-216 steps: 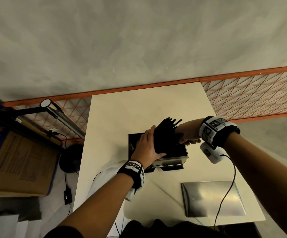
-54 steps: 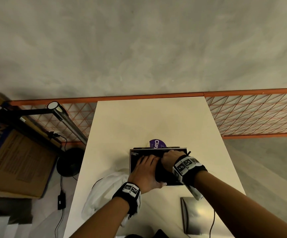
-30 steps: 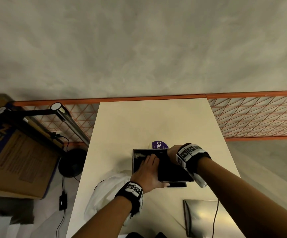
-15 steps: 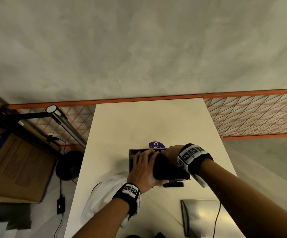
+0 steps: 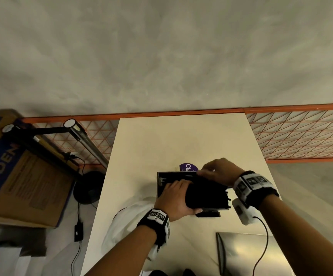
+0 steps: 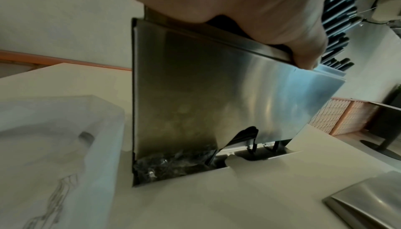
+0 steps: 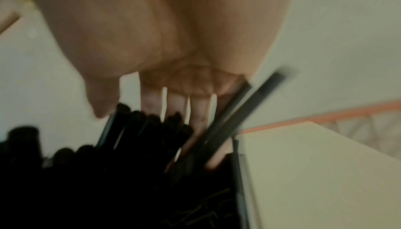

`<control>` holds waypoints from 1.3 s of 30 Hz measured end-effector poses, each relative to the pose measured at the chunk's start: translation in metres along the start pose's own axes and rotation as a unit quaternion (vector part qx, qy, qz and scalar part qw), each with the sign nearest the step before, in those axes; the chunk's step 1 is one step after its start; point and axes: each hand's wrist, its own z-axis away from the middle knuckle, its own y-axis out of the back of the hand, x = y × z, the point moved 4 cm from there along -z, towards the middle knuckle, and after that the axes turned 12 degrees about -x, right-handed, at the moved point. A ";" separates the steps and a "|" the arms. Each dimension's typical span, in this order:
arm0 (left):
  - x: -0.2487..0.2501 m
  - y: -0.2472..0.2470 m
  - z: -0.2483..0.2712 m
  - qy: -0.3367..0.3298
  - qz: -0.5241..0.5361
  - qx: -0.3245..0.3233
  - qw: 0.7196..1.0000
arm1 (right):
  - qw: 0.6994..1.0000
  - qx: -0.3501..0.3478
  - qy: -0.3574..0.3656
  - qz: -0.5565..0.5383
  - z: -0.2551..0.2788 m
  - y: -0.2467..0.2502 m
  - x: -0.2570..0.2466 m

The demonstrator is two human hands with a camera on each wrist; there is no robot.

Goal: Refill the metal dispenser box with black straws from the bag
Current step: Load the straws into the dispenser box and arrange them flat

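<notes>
The open metal dispenser box [image 5: 161, 188] stands mid-table; its steel wall [image 6: 217, 104] fills the left wrist view. A thick bundle of black straws [image 5: 207, 196] lies across its top, the right ends sticking out past the box. My left hand [image 5: 173, 198] grips the bundle's left part, fingers curled over it and thumb [image 6: 303, 52] at the front rim. My right hand [image 5: 217, 172] hovers over the far right corner. Its straight fingers [image 7: 199, 112] touch the black straws [image 7: 130, 164] in a blurred right wrist view.
A purple-labelled packet [image 5: 188, 167] peeks out behind the box. A white plastic bag [image 5: 129, 222] lies at the table's left edge, also white plastic bag [image 6: 54, 138]. The metal lid [image 5: 247, 253] lies at the near right. A lamp and a cardboard box [image 5: 22, 176] stand off the table to the left.
Over the last second the bundle has come up off the box at its right end. My right hand has shifted from the bundle's right end toward the far rim. My left hand stays put.
</notes>
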 end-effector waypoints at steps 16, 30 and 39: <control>0.002 -0.006 0.004 -0.006 0.002 0.002 1.000 | 0.927 0.260 0.049 -0.264 0.014 -0.060 0.005; 0.005 -0.012 0.011 0.001 -0.009 0.008 1.000 | 0.908 0.311 0.034 -0.280 0.030 -0.057 0.012; 0.002 -0.009 0.007 -0.005 0.000 -0.007 1.000 | 0.940 0.325 -0.037 -0.093 0.035 -0.050 0.029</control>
